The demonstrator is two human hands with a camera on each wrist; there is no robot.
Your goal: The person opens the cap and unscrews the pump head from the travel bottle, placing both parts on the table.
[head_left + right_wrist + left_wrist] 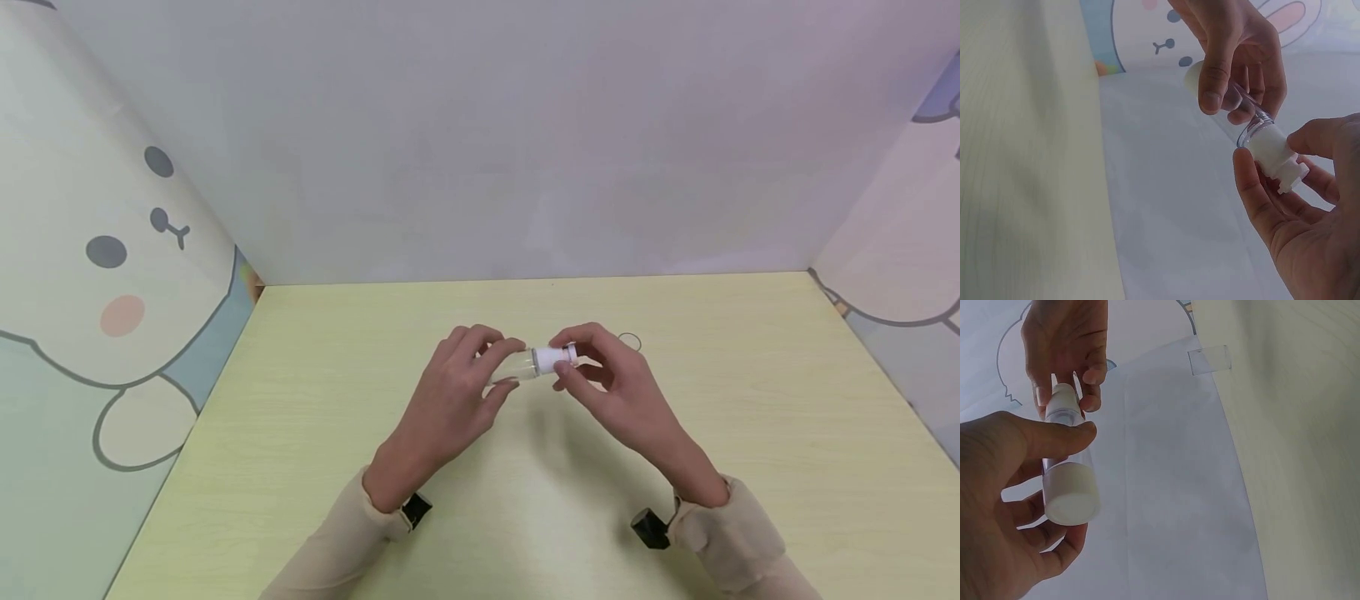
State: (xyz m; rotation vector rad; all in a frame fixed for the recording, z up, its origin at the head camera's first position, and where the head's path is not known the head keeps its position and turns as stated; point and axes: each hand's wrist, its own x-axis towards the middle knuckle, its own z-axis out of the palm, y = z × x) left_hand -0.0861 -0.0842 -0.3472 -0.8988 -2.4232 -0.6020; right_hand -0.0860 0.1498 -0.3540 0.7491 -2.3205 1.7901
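A small clear bottle (517,365) with a white top (551,359) is held sideways above the table, its top toward the right. My left hand (456,387) grips the clear body between thumb and fingers; the left wrist view shows the white base (1072,495) below that thumb. With thumb and fingertips, my right hand (618,387) pinches the white top. In the right wrist view the top (1269,149) ends in a small notched piece (1293,176). Some fingers of both hands are partly hidden behind the bottle.
A thin dark ring outline (630,341) shows on the pale wooden table (337,350) just behind my right hand. A plain pale wall (525,150) rises at the back, with cartoon-printed panels at left (60,217) and right (892,225).
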